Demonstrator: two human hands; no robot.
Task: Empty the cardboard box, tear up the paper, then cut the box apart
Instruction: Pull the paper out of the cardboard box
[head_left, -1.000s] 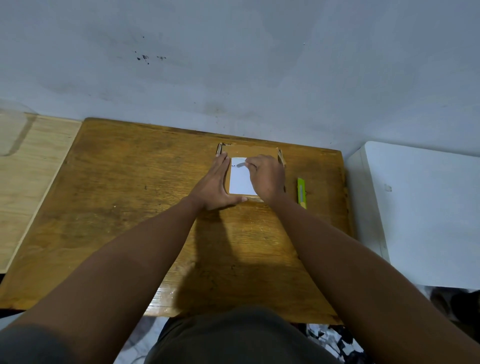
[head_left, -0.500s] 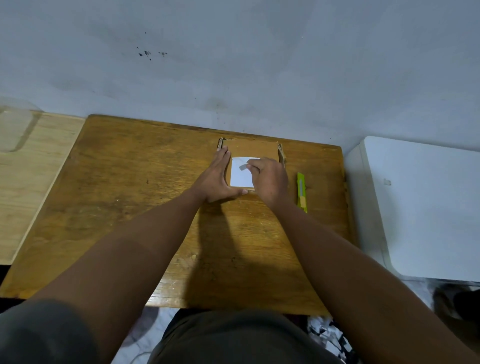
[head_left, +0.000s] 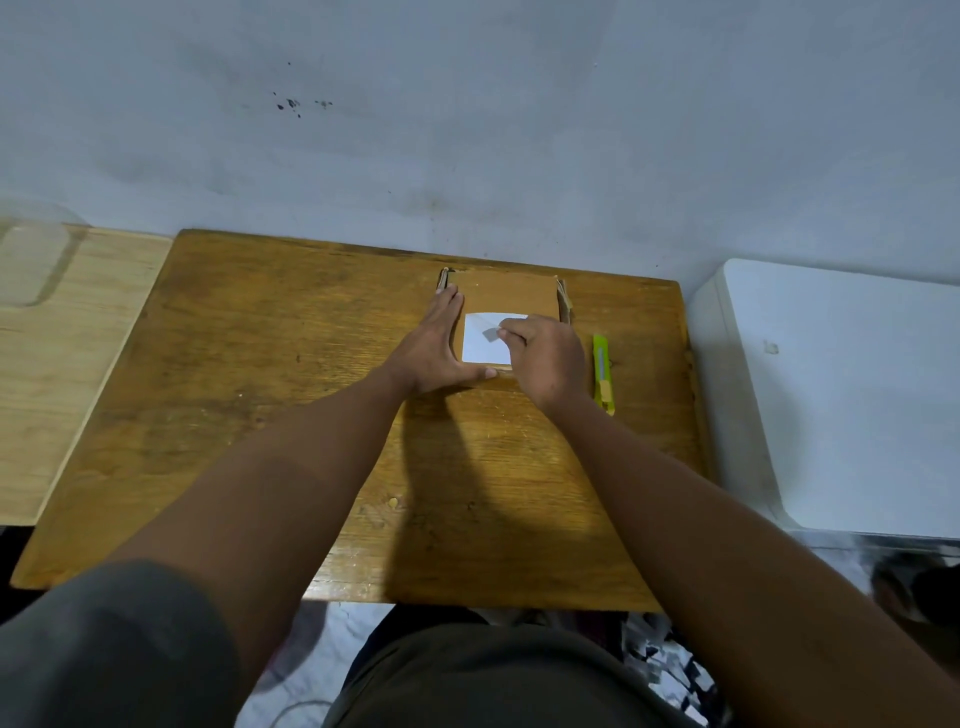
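A flat brown cardboard box (head_left: 511, 293) lies at the far middle of the wooden table (head_left: 260, 364), close to the wall. On its top sits a white paper (head_left: 480, 347). My left hand (head_left: 434, 348) presses flat against the box's left side, thumb along the front edge, holding it still. My right hand (head_left: 545, 358) covers the box's right part and pinches a small grey flap at the paper's upper middle. The box's inside is hidden.
A yellow-green utility knife (head_left: 601, 371) lies on the table just right of my right hand. A white cabinet (head_left: 831, 389) stands to the right, a pale wooden surface (head_left: 62, 338) to the left. Torn paper scraps (head_left: 660, 660) lie on the floor.
My right hand has drawn back toward me with the pinched flap, and less of the white paper shows. My left hand has stayed against the box.
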